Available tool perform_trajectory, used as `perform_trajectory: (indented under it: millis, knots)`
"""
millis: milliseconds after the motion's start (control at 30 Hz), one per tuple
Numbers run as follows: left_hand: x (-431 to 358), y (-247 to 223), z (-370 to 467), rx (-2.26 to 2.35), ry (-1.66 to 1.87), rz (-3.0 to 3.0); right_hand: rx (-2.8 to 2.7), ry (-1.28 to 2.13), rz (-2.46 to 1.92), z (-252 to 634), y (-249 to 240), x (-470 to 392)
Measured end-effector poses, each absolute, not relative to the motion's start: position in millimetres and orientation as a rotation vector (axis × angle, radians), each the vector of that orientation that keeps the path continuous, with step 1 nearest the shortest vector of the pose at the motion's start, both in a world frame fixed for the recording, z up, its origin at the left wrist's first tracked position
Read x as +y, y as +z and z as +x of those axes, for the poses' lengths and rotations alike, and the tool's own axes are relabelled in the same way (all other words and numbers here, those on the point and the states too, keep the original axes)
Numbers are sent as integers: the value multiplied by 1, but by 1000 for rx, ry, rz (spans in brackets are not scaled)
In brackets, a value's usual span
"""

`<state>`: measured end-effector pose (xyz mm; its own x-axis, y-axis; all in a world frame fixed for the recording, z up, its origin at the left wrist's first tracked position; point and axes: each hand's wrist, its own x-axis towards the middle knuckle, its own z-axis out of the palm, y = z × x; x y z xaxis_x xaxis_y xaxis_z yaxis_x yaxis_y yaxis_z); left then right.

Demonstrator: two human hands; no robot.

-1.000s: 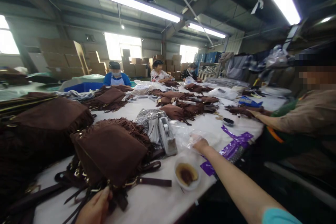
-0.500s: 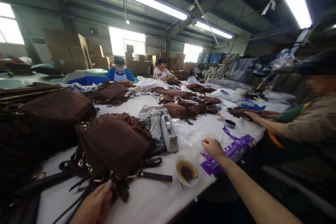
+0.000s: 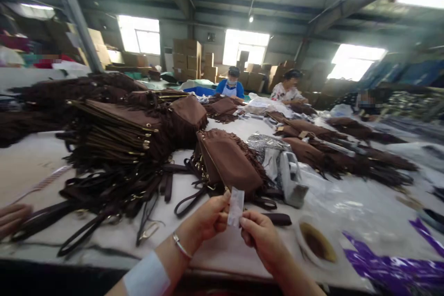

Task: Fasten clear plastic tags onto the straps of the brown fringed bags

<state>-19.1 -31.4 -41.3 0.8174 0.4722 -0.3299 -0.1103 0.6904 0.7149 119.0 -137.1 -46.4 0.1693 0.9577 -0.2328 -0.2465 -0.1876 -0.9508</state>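
Note:
A small white sachet is held up between my two hands, in front of the nearest brown fringed bags. My left hand, with a bracelet on the wrist, pinches its left edge. At its lower right, the thumb and fingers of my right hand are closed on it. Just behind lies a stack of brown fringed bags with gold-coloured hardware and dangling straps. One strap end reaches past my right hand. To the right of that hand sits a white bowl with something brown inside.
A tape dispenser stands right of the bags. A taller bag pile fills the left. Purple plastic lies at the right. Another person's hand rests at the left edge. Co-workers sit across the table, one in blue.
The view has swung left. My right hand has come from beside the purple plastic to meet my left, which has left the bag's hardware. A white sachet now shows between them.

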Motion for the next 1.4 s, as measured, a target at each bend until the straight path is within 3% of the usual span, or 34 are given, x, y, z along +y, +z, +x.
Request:
perform_trajectory:
  millis: [167,333,667,933,1133,1400]
  knots:
    - [-39,-53,-26,731,562,813,-899,1342,-1429,105,-55,-132]
    - [-42,-60,-17,777,650,816,-1048,1051,-1586,114,-49,-119]
    - [-16,-49,-44,751,340,863,-1047,879,-1817,120,-57,-125]
    - [-3,-23,-42,776,297,1211,-1187,812,-1780,104,-53,-131]
    - [-18,-39,-32,776,299,1237,-946,717,-1721,118,-50,-130]
    - [-27,-59,-12,759,373,1145,-1080,641,-1682,113,-52,-126]
